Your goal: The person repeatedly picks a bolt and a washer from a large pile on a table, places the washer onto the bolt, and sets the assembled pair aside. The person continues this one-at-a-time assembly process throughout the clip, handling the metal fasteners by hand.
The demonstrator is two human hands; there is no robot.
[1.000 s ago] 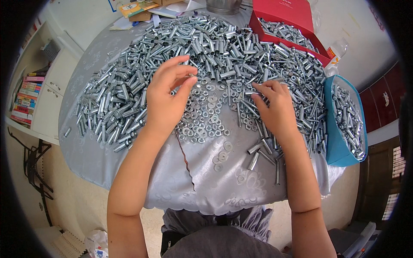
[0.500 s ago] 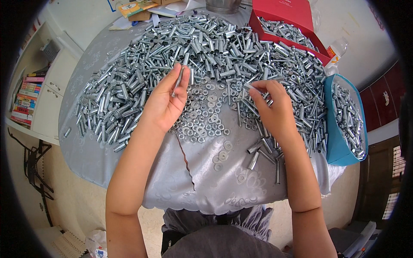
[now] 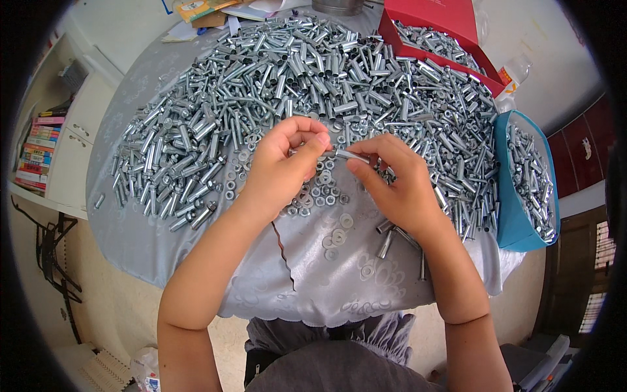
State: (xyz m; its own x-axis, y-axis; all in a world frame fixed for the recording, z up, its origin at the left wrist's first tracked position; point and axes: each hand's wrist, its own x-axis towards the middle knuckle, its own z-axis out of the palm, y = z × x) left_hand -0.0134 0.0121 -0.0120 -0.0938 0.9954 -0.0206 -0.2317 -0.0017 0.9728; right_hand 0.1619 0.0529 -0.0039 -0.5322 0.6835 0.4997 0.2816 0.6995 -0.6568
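over the near middle of a grey tablecloth, the left hand and right hand nearly meet; the right thumb and fingers are clamped on a slim metal sleeve, which points leftward to the left fingertips; the left fingers are curled in, and i cannot tell what they grip; below lie nuts and washers; beyond spreads a heap of bolts and sleeves, with a red box and a blue bin at the right, both filled with metal parts.
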